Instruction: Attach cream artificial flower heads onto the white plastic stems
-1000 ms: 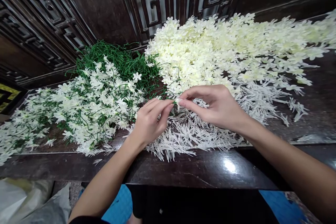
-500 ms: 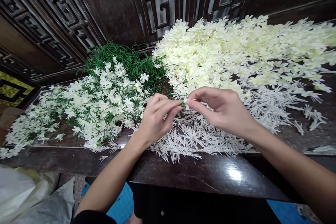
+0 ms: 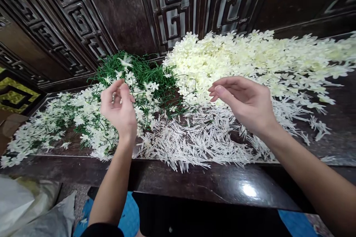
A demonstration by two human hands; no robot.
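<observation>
My left hand is over the heap of white artificial flowers on green stems, fingers loosely curled and thumb apart, with no held thing visible. Just beyond its fingertips a white flower shows blurred, apart from the hand. My right hand hovers above the white stamen pieces, its thumb and fingers parted and nothing between them. Behind it lies a large pile of loose cream-white petals. A tangle of bare green stems lies at the back, left of the petals.
Everything lies on a dark, glossy wooden bench against a carved wooden back panel. Pale plastic sacks are on the floor at lower left. A cardboard box stands at the left end.
My hands, which were together at a small green-and-white piece, have parted. The left has moved left over the flower heap and let go of a flower; the right has shifted slightly right and opened.
</observation>
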